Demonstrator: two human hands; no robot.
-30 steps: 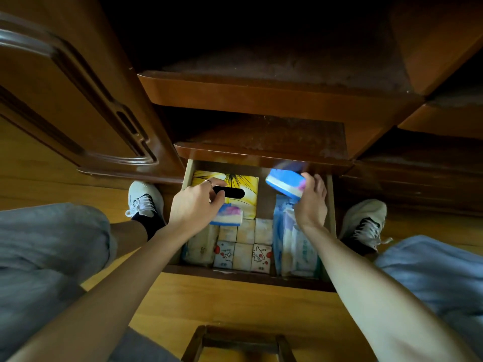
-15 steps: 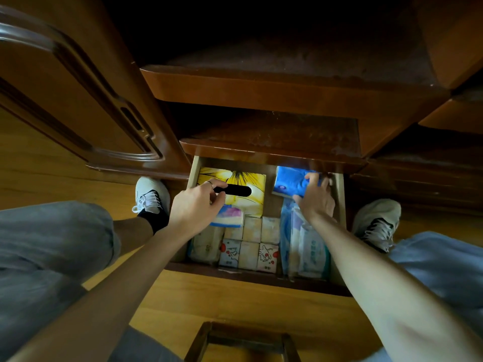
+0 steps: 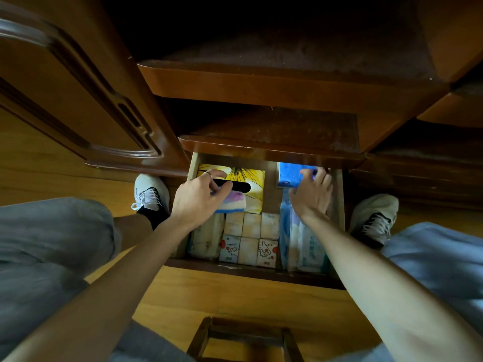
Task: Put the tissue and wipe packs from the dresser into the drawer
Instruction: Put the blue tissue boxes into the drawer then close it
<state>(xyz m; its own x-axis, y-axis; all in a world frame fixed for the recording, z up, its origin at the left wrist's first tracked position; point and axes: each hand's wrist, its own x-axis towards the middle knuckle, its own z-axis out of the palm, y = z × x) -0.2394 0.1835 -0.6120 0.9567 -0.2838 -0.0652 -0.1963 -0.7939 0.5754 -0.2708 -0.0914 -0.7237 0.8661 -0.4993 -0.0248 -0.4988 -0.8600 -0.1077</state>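
A blue tissue pack [image 3: 292, 176] is held at the far right corner of the open drawer [image 3: 251, 271], pinched by the curled fingers of the right hand [image 3: 311, 197], which lies just in front of it. A smaller pack with a pink and blue wrapper [image 3: 234, 202] is gripped by the left hand [image 3: 200, 198], whose fingers are curled round its far edge; a ring is worn on one finger. This pack is held over the near edge of a yellow tissue box [image 3: 249, 180] lying at the far left of the drawer. Nearer the drawer's front, small square tissue packs [image 3: 248, 239] are ranged in rows, some printed with red and white cartoon figures, with a pale pack [image 3: 205, 239] at their left. Along the drawer's right side, pale blue wipe packs [image 3: 304, 244] are stood on edge beneath the right forearm. The far end of the drawer is overhung by the dresser shelf [image 3: 261, 145]. White sneakers [image 3: 150, 192] are planted on the wooden floor at either side of the drawer.
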